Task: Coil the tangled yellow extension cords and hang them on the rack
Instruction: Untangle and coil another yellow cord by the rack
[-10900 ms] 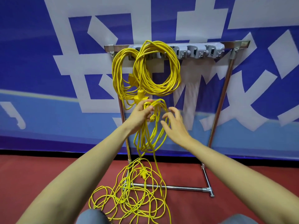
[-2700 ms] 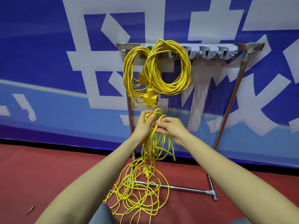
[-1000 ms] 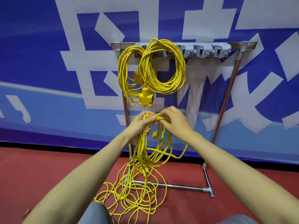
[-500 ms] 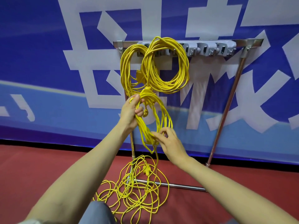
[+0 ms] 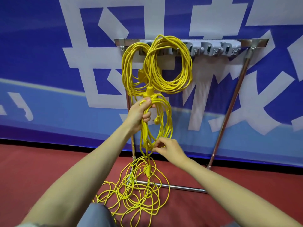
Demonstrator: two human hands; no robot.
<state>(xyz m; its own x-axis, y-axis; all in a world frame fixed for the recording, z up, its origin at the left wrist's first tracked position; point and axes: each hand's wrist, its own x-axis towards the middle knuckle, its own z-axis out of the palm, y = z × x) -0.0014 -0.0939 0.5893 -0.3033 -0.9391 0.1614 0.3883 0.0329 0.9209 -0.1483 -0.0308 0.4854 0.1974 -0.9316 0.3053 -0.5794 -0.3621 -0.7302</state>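
The left hand (image 5: 139,115) is closed in a fist round the gathered top of a half-made coil (image 5: 164,123) of thin yellow cord, whose loops hang below its knuckles. Lower and slightly to its right, the right hand (image 5: 168,149) pinches a strand at the bottom of those loops between thumb and fingertips, the other fingers loosely bent. From that pinch the cord drops to a loose tangle (image 5: 136,197) on the floor beneath both hands, with a plug (image 5: 147,172) dangling partway down. Directly above the left hand hang two hung coils (image 5: 173,68), on the left end of the rack (image 5: 229,112); grey hooks (image 5: 227,49) up and to the right of them are free. The cord looks light, limp and smooth, so loops will likely slip and spill unless clamped together at the top; the fist is the sound place to hold, while the other hand feeds one strand at a time. The tangle may snag if pulled fast. Under the hands lies a red floor (image 5: 32,169), and beyond them, behind the rack, a blue banner (image 5: 41,54) with large white lettering covers the wall.
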